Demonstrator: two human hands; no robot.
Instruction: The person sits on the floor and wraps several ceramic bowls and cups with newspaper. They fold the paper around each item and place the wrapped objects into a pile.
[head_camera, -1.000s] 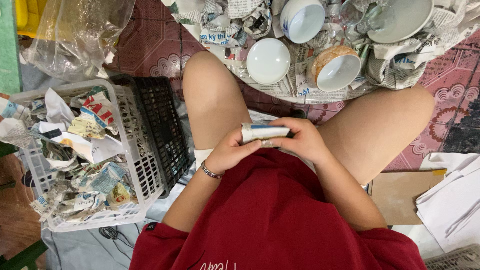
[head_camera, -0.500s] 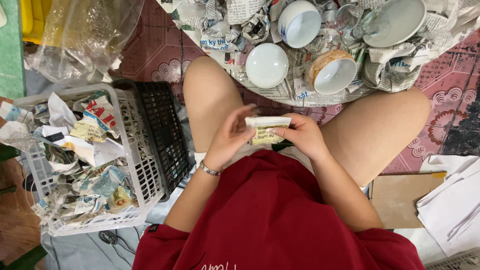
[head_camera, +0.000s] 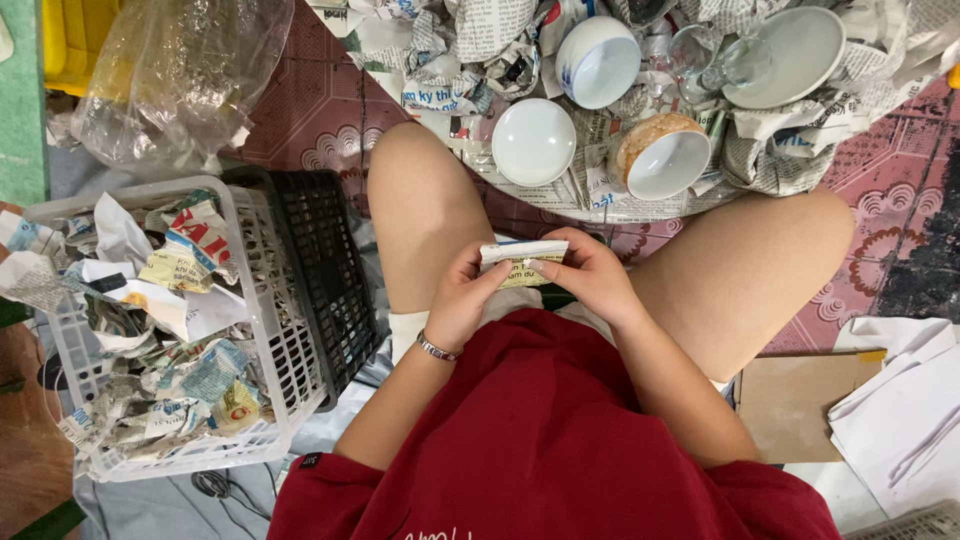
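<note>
A small object wrapped in newspaper (head_camera: 523, 260) sits between both my hands, above my lap, between my bare knees. My left hand (head_camera: 468, 300), with a bracelet at the wrist, grips its left end, fingers curled over the paper. My right hand (head_camera: 588, 280) holds its right end, fingertips pressing the wrap. I cannot tell what is inside the paper. Beyond my knees, white bowls (head_camera: 533, 141) lie on spread newspaper (head_camera: 480, 30).
A white plastic basket (head_camera: 285, 350) of paper-wrapped pieces stands at my left, with a black crate (head_camera: 325, 265) beside it. A clear plastic bag (head_camera: 180, 75) lies far left. More bowls (head_camera: 662, 157), a glass (head_camera: 705, 60), cardboard (head_camera: 790, 400) and white sheets (head_camera: 900, 410) are on the right.
The wrapped object has turned in my hands from lying lengthwise to showing a flat papered side, and my fingers have shifted along its wrap. Both hands stay over my lap.
</note>
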